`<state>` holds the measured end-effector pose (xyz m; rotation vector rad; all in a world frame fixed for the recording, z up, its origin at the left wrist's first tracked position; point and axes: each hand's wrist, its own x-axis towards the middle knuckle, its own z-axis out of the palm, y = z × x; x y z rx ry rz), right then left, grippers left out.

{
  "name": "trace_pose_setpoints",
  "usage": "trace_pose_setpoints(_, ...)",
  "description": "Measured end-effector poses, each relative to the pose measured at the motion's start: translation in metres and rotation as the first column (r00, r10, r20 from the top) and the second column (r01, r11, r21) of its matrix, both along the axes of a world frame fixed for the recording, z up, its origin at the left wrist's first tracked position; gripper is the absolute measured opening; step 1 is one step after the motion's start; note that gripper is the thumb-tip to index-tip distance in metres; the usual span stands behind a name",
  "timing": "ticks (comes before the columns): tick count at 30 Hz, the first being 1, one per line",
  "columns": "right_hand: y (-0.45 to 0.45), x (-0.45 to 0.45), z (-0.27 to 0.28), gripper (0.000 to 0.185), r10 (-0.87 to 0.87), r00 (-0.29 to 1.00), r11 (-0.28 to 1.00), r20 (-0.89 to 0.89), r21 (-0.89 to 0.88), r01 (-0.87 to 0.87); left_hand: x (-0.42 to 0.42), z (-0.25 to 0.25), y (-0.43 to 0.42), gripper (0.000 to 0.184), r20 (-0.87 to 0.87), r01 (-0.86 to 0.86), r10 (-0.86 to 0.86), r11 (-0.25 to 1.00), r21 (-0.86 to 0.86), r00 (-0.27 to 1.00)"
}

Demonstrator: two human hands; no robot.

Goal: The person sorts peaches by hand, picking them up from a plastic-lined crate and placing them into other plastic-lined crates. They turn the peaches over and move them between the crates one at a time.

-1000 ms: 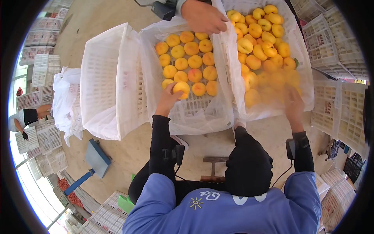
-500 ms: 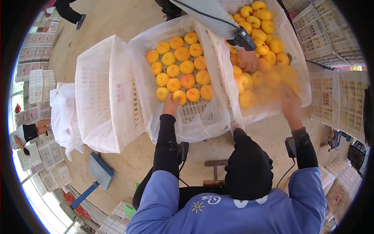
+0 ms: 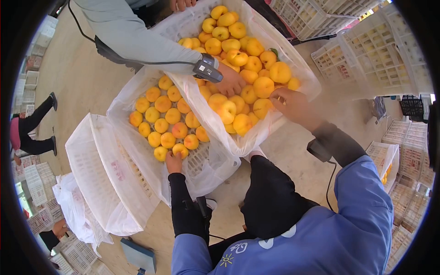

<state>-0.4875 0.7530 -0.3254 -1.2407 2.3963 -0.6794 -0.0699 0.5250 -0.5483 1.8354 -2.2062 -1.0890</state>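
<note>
Against the left hand (image 3: 173,163) rests a round, orange-yellow fruit (image 3: 180,150); beside the curled right hand (image 3: 294,107) lie plump golden fruits (image 3: 262,109). Whether either pinches one, I can't tell.

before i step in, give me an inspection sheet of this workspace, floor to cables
Surface: tan floor, visible around the work.
Job's things: spaced yellow fruit in a lined crate; piled fruit in a fuller crate.
Clutter: white crate, loose white plastic and blue platform, lower left.
Grips: left grip touches spaced fruit; right grip is at piled fruit, contact unclear.
Cables: thin black cable beside the right sleeve; another cable by a co-worker's grey sleeve.
Surroundings: co-worker's hand in the fuller crate; stacked crates, upper right; person's legs, far left.
</note>
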Motion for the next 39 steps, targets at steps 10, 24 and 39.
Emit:
trace_pose_setpoints(10,-0.07,-0.067,0.014,0.029,0.148,0.985,0.979,-0.092,0.153,-0.133,-0.07,0.139,0.032,0.043,-0.49,-0.244,0.179,0.967,-0.07,0.853)
trace_pose_setpoints(24,-0.122,0.013,-0.025,0.062,0.689,0.671,0.632,0.273,0.226,-0.741,-0.127,0.214,0.069,0.033,-0.64,-0.126,0.0,0.98,-0.152,0.769)
trace_pose_setpoints(39,-0.076,0.019,0.016,0.054,0.061,0.392,0.993,0.918,-0.017,-0.114,-0.157,0.262,0.099,0.037,-0.792,0.155,0.037,0.974,0.165,0.61)
